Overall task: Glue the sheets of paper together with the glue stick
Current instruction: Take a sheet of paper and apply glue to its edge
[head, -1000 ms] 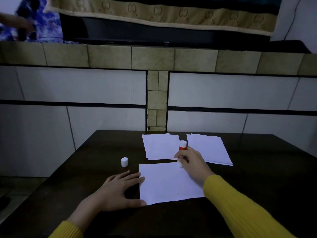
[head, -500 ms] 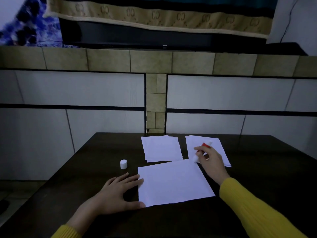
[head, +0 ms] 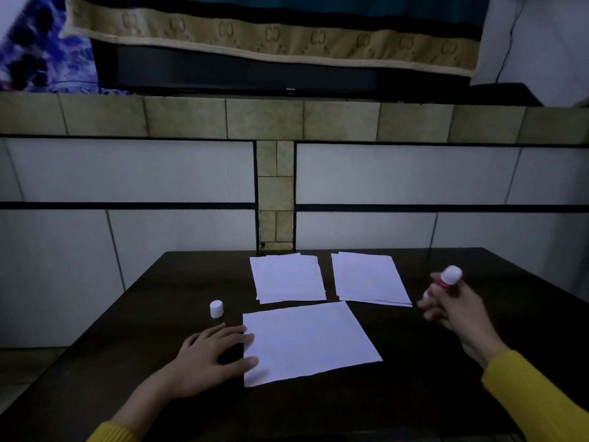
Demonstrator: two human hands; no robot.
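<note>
Left of the near sheet (head: 306,341), a white cap (head: 216,309) is seen upright. The sheet's left edge is pinned by the open left hand (head: 212,355). Right of the sheet, the blurred glue stick (head: 446,279) is gripped by the right hand (head: 459,309), raised off the table (head: 127,362).

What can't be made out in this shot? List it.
- Head view: the glue stick and right hand are motion-blurred; which end points up is unclear.
- Sheet counts in the left pile and right pile are too fine to tell.
- Any glue on the front sheet is invisible in dim light.
</note>
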